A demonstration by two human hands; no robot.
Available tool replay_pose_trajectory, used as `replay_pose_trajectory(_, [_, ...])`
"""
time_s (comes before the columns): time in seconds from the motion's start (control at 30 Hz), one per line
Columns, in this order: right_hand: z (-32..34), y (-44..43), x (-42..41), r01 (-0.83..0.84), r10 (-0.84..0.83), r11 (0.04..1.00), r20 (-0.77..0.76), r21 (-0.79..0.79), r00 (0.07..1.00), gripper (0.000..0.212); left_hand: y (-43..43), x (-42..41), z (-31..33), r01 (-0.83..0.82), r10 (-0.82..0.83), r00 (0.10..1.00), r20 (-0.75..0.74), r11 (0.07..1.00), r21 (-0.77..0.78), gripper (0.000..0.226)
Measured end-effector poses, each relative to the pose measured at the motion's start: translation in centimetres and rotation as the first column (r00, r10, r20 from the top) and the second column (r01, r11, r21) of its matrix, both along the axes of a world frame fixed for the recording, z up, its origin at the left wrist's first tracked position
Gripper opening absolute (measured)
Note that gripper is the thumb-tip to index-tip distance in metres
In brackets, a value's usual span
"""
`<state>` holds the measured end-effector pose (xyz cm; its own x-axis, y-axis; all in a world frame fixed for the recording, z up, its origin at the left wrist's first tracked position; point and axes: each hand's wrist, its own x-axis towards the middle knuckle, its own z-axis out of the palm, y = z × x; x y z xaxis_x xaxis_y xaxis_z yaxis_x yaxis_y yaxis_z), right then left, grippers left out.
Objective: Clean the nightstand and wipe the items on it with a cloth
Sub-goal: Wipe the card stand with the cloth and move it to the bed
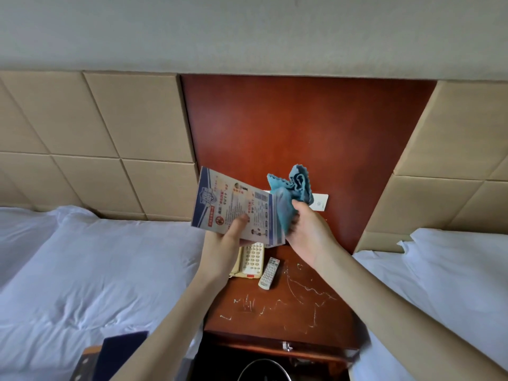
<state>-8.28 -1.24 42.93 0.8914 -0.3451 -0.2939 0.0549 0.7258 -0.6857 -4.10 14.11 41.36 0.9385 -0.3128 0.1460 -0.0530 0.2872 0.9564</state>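
Note:
My left hand (pixel 229 239) holds a printed card (pixel 220 202) up above the nightstand (pixel 297 303), thumb on its face. My right hand (pixel 308 229) grips a blue cloth (pixel 292 191) against the card's right edge. On the scratched red-brown nightstand top lie a cream telephone (pixel 251 261), partly hidden behind the card and my left hand, and a white remote control (pixel 269 273) to its right.
White-sheeted beds flank the nightstand, one at the left (pixel 96 270) and one at the right (pixel 445 284). A wall switch plate (pixel 320 202) sits on the red panel behind the cloth. A dark round bin (pixel 264 371) stands below the nightstand front. A dark blue object (pixel 121 353) lies at the lower left.

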Motion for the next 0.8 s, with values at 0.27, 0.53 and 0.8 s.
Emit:
replay_pose_trajectory(0.27, [-0.7,1.8,-0.4,-0.129,0.132,0.973,0.005,-0.191,0.991,0.024,0.6,0.8,0.1,-0.128,0.128,0.992,-0.013,0.985,-0.115,0.023])
replay_pose_trajectory(0.53, [-2.5,2.5,-0.9,-0.067,-0.03,0.33,-0.081,-0.941,0.996,0.044,3.4,2.3,-2.5,-0.196,0.194,0.979,-0.069,0.98,-0.022,0.021])
replay_pose_trajectory(0.8, [-7.6,2.1,-0.8,-0.223,-0.092,0.072,-0.229,-0.972,0.969,0.044,8.5,2.9,-8.1,-0.192,0.222,0.956,-0.192,0.968,0.16,0.014])
